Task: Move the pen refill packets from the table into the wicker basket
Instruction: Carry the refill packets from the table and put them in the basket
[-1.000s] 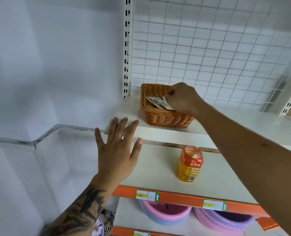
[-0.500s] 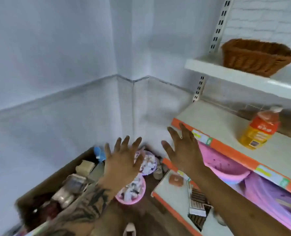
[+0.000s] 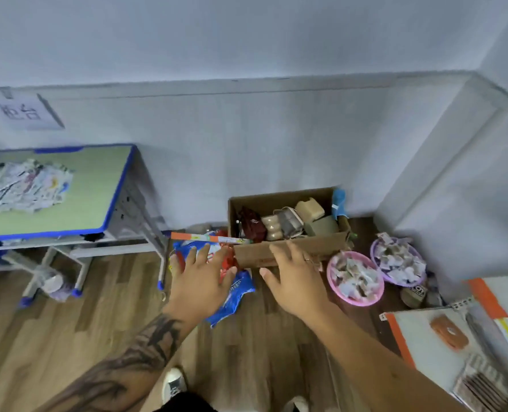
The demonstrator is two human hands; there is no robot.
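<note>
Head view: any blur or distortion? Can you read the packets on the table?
Head view: motion-blurred throughout; pile of packets on the table is a smear, print unreadable. Wide-angle bowing bends the wall ledge. Lighting soft and even, no glare. Left hand and right hand open, edges soft.

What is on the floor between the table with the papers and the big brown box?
In the head view, crinkly blue and red bags lie on the floor between table and cardboard box.

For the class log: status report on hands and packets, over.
Left hand and right hand open, no grip. Heap of pen refill packets on green blue-edged table. Wicker basket out of view.
</note>
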